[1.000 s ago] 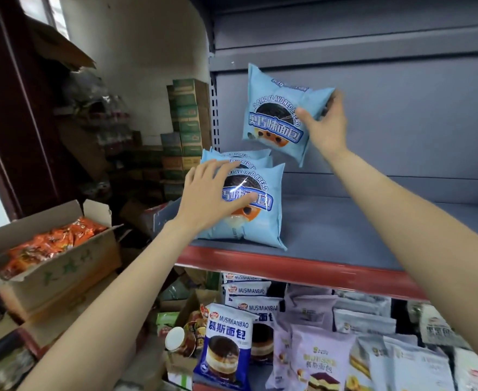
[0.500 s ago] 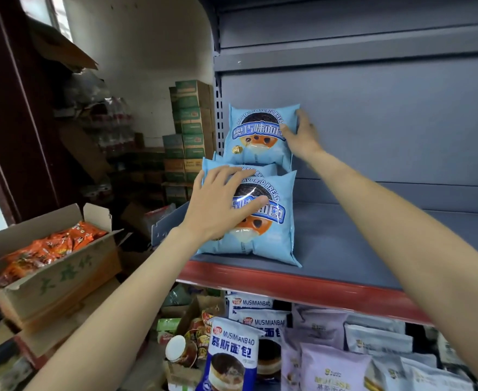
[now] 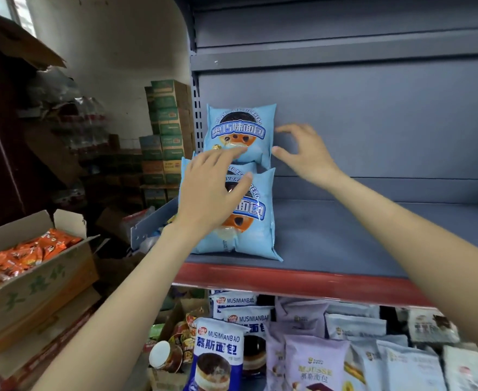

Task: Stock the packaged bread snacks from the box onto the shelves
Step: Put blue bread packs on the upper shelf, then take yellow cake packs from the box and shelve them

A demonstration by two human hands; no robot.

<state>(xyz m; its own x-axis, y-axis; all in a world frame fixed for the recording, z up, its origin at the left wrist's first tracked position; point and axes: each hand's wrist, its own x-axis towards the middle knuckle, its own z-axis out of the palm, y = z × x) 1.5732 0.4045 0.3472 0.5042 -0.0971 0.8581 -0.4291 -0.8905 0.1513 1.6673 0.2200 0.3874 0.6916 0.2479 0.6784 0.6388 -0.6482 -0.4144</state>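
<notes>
Three light blue bread packs stand at the left end of the grey shelf [image 3: 345,238]. The front pack [image 3: 256,221] leans upright near the red shelf edge, a second pack [image 3: 239,167] peeks out behind it, and a rear pack [image 3: 240,134] stands tallest against the back panel. My left hand [image 3: 212,190] lies flat with fingers spread on the face of the front pack. My right hand [image 3: 302,153] hovers just right of the rear pack, fingers apart and off it.
The shelf below holds several white, blue and purple bread packs [image 3: 314,359]. An open cardboard box [image 3: 35,289] of orange snack bags sits at the left. Stacked green cartons [image 3: 167,131] stand behind the shelf's left upright. The grey shelf stretches bare to the right.
My right hand carried the blue pack down to the back of the row, stood it upright, then let go and drew slightly right. My left hand stayed on the front pack.
</notes>
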